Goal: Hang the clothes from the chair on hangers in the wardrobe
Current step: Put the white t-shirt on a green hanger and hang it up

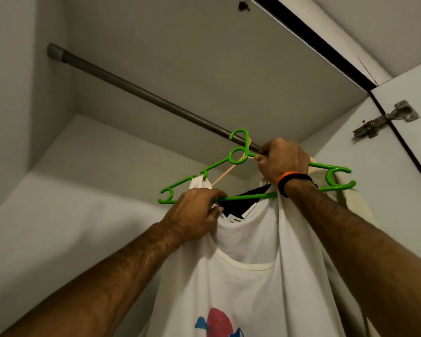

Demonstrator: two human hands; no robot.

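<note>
The step in hand was the hanging itself: a white T-shirt with a red and blue print already sat on a green hanger, and the hanger was being brought up to the wardrobe rail. The rail ran on a slant under the wardrobe's top panel, and everything else is best placed from it. The hanger's hook stood right at the rail, near its right-hand end, and whether it had passed over the rail or only lay in front of it could not be told. The right hand was just below the rail, beside the hook, its grip curled shut and pinching the hanger's upper arm near the neck. The left hand was lower and further from the rail, its grip curled round the hanger's bottom bar together with a fold of the shirt's shoulder. A pale peach hanger showed just behind the green one, also close under the rail, with a cream garment hanging behind the right wrist. A door hinge sat off to the right of the rail's end. The next move seemed to call for seating the hook squarely over the rail clear of the peach hanger, then letting go and straightening the shirt's shoulders.
</note>
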